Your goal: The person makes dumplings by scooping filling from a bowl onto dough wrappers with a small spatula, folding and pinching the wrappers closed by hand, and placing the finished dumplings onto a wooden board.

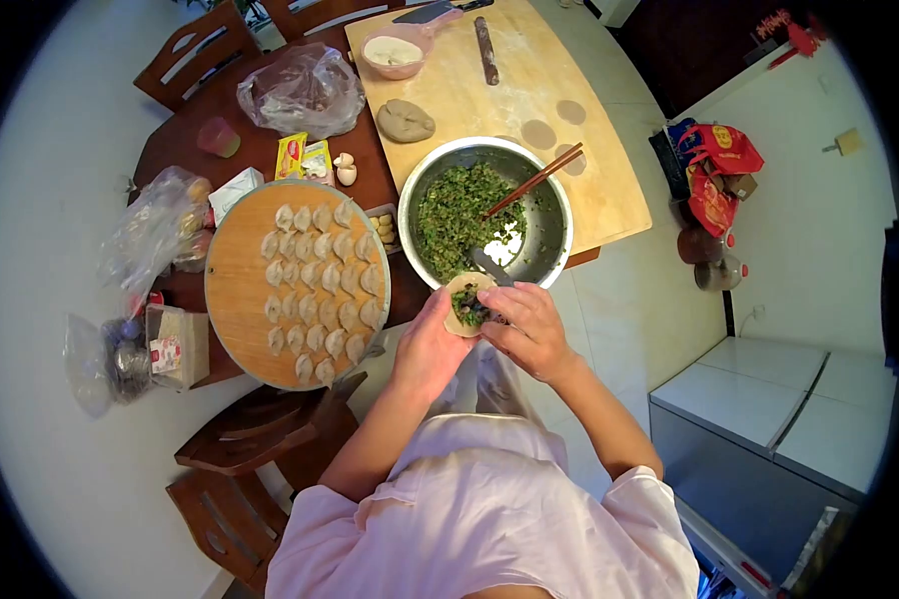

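Note:
A round dumpling wrapper [453,317] with green filling [468,305] on it lies in my left hand [429,337], whose fingers cup it from below and the side. Close against it, my right hand [531,327] is closed around a grey utensil, its flat handle [490,267] sticking out toward the bowl. The utensil's working end is hidden by my fingers and the filling. Just beyond both hands stands a steel bowl [565,225] of chopped green filling [459,215], with wooden chopsticks [534,180] leaning in it.
Left of the bowl, a round board [232,290] carries rows of folded dumplings [310,275]. A wooden board [609,190] holds dough [406,121], flat wrappers [538,135], a rolling pin [486,50] and a flour scoop [393,55]. Chairs [245,429] stand at left, a cabinet [759,399] at right.

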Motion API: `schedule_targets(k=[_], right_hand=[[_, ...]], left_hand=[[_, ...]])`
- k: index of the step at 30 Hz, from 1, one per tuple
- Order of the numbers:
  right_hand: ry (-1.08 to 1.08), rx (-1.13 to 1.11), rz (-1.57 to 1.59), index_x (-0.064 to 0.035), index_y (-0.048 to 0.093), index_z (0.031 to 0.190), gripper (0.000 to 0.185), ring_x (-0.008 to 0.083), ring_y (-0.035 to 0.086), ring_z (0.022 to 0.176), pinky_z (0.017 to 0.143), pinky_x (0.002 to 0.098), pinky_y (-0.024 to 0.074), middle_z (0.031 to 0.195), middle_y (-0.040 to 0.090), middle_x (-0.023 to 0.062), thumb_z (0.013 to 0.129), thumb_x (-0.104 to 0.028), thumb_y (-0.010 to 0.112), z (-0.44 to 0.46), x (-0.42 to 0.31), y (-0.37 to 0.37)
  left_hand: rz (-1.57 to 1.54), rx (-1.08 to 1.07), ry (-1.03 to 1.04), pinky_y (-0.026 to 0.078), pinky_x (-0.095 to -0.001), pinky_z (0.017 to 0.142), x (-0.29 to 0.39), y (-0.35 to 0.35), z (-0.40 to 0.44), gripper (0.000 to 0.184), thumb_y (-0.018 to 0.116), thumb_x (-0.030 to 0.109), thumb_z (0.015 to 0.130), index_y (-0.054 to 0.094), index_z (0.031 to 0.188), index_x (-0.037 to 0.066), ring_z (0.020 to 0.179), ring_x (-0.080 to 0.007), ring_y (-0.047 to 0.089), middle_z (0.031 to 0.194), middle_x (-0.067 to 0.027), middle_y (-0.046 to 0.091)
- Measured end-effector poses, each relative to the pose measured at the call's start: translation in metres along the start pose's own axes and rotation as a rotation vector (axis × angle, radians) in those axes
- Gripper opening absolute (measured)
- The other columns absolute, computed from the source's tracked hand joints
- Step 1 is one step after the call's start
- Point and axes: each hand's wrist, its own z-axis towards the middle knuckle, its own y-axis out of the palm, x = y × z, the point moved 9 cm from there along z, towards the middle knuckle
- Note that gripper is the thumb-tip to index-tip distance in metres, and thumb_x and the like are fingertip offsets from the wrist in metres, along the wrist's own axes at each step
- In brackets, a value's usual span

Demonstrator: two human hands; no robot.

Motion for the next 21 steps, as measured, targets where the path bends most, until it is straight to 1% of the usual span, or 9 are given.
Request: schedule_targets(k=[2,4,13,16,19,20,21], right_hand=[[0.009,0.018,0.06,-0.0072,0.063,0.09,0.013,0.0266,0.058,0.11,0.091,0.0425,0.0444,0.124,0.06,0.0121,0.077,-0.011,0.065,0.007,-0.002,-0.005],[-0.009,-0.009,0.045,-0.0065,0.063,0.088,0.012,0.0272,0.059,0.107,0.089,0.042,0.0456,0.122,0.06,0.0124,0.077,-0.01,0.066,0.009,-0.001,-0.007],[-0.083,-0.06,0.109,-0.0054,0.063,0.084,0.011,0.0261,0.061,0.104,0.086,0.0411,0.0469,0.117,0.063,0.0126,0.075,-0.011,0.067,0.025,-0.011,-0.007],[-0.112,-0.062,0.152,-0.0054,0.063,0.083,0.011,0.0256,0.061,0.104,0.087,0.0415,0.0467,0.117,0.063,0.0121,0.075,-0.011,0.066,0.028,-0.016,-0.007],[-0.111,-0.05,0.186,-0.0054,0.063,0.083,0.01,0.0257,0.061,0.103,0.087,0.0418,0.0467,0.115,0.064,0.0122,0.076,-0.011,0.067,0.03,-0.021,-0.01],[-0.106,-0.045,0.192,-0.0054,0.063,0.083,0.01,0.0258,0.061,0.103,0.087,0.0419,0.0467,0.115,0.064,0.0123,0.076,-0.011,0.067,0.031,-0.021,-0.011],[-0.071,-0.031,0.207,-0.0051,0.063,0.083,0.011,0.0262,0.061,0.102,0.087,0.042,0.0467,0.114,0.064,0.0126,0.075,-0.011,0.068,0.035,-0.02,-0.015]], left_hand=[[0.031,-0.022,0.002,0.036,-0.0425,0.103,0.004,0.003,-0.003,0.039,0.039,0.028,0.102,0.043,0.133,0.004,0.124,-0.0225,0.046,0.132,-0.0109,0.049],[0.079,-0.046,-0.008,0.035,-0.0424,0.104,0.009,0.006,-0.007,0.041,0.038,0.027,0.102,0.041,0.135,0.003,0.127,-0.0231,0.044,0.136,-0.0111,0.047],[0.129,-0.035,-0.033,0.037,-0.0427,0.104,0.016,0.007,-0.017,0.039,0.038,0.021,0.102,0.041,0.135,0.002,0.125,-0.0229,0.047,0.133,-0.0121,0.049],[0.132,-0.021,-0.059,0.04,-0.0409,0.101,0.015,0.002,-0.018,0.038,0.042,0.019,0.101,0.042,0.135,0.001,0.123,-0.0204,0.048,0.131,-0.0103,0.05],[0.427,0.071,-0.055,0.044,-0.0361,0.097,0.016,0.006,-0.026,0.038,0.045,0.014,0.099,0.042,0.135,-0.001,0.12,-0.0168,0.049,0.129,-0.0084,0.052],[0.469,0.044,0.004,0.045,-0.0265,0.096,0.017,0.011,-0.026,0.035,0.045,0.006,0.099,0.046,0.132,-0.003,0.115,-0.0118,0.052,0.127,-0.0066,0.054],[0.552,0.021,0.038,0.044,-0.0267,0.096,0.018,0.015,-0.027,0.034,0.045,0.007,0.099,0.047,0.132,-0.004,0.114,-0.0119,0.053,0.126,-0.0074,0.055]])
